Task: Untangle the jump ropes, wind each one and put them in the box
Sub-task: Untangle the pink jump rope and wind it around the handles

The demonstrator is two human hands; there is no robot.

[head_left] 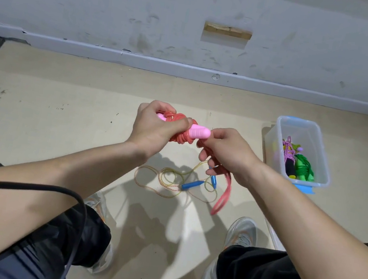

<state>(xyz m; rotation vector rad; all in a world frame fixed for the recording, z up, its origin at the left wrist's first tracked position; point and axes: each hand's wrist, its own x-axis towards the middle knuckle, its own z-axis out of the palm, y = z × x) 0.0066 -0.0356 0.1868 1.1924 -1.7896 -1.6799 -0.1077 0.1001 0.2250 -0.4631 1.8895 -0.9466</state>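
My left hand (153,127) grips a red jump rope (181,124) wound in coils around its pink handles (199,132). Just to the right, my right hand (227,151) holds the loose red end, which hangs blurred in a loop (223,198) toward the floor. Below my hands a thin multicoloured rope (166,181) with blue handles (192,184) lies loose on the floor. A clear plastic box (277,139) with a blue rim stands at the right, holding a wound purple rope (288,151) and a wound green rope (303,169).
I sit facing a grey wall with a baseboard (189,70). My legs in black trousers and grey shoes (239,232) frame the beige floor. A black cable (49,189) crosses my left forearm. A white strip, perhaps the box's lid (275,238), lies at right.
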